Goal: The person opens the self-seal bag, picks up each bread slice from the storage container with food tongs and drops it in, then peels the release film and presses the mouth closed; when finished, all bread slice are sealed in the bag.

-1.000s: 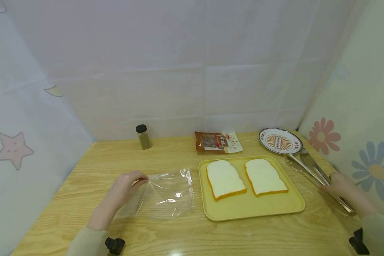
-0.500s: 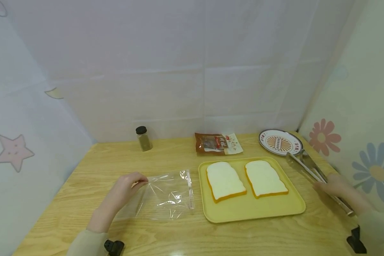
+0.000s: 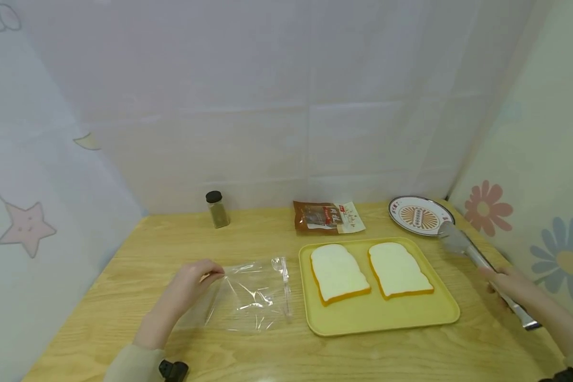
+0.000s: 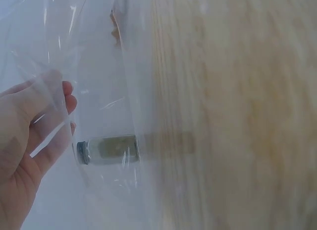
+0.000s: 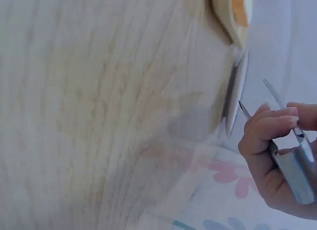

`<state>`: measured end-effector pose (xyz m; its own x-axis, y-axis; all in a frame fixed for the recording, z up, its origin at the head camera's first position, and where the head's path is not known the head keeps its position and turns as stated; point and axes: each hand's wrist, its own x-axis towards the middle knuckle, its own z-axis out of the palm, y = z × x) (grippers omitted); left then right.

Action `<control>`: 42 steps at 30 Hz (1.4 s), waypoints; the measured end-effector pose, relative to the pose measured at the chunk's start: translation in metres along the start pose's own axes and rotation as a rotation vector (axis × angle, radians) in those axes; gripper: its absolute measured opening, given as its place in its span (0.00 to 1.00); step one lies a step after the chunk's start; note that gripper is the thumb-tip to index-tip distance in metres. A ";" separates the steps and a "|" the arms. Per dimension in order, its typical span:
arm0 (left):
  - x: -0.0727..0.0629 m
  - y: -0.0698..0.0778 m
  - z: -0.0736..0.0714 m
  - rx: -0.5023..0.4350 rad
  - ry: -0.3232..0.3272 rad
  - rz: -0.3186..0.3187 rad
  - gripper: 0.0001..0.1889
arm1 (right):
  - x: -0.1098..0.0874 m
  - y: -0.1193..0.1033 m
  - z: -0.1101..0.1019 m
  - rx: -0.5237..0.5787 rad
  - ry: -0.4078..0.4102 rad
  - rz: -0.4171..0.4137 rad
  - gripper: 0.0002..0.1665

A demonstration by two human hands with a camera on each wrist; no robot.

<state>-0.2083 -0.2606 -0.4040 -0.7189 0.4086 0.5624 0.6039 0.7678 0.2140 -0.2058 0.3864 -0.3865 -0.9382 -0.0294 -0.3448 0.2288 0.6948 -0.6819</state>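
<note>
Tongs [image 3: 475, 258]: metal; held at a slant to the right of the yellow tray [image 3: 382, 319], tips directed past its far right corner; arms seen slightly parted in the right wrist view.
Right hand [image 3: 512, 286]: positioned right of the tray; fingers curled round the tongs, which are gripped partway along their length.
Clear bag [image 3: 254, 295]: held to the left of the tray, zip strip turned toward it, a gap left between the two.
Left hand [image 3: 193, 283]: positioned left of the tray, beyond the bag; bag's edge pinched between thumb and fingers.
Bread slices [image 3: 340, 271]: two, laid side by side in the tray; white faces, orange edges.
Plate [image 3: 417, 215]: set beyond the tray's far right corner; contact with the tongs' tips cannot be determined.
Packet [image 3: 326, 216]: brown and white, laid beyond the tray's far edge.
Jar [image 3: 217, 213]: black-capped, stood beyond and left of the tray; seen through film in the left wrist view.
Tabletop [image 3: 277, 355]: wood-grained; tray carried on it.
</note>
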 end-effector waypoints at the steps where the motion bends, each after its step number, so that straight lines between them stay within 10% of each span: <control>1: -0.001 0.000 0.000 0.000 0.004 -0.001 0.06 | -0.003 -0.001 0.001 0.032 -0.020 0.001 0.38; 12: -0.005 0.001 0.004 -0.032 0.023 0.008 0.07 | -0.043 -0.004 0.012 0.483 -0.358 0.005 0.28; 28: -0.002 -0.001 0.001 -0.023 0.006 -0.018 0.06 | -0.079 0.010 0.032 0.751 -0.739 -0.030 0.28; 42: 0.000 0.001 0.002 -0.029 -0.009 -0.027 0.05 | -0.095 0.014 0.046 0.692 -0.711 0.065 0.27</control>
<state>-0.2083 -0.2592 -0.4056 -0.7380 0.3926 0.5489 0.5940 0.7640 0.2521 -0.1019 0.3656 -0.3931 -0.5967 -0.5873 -0.5468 0.5878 0.1440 -0.7961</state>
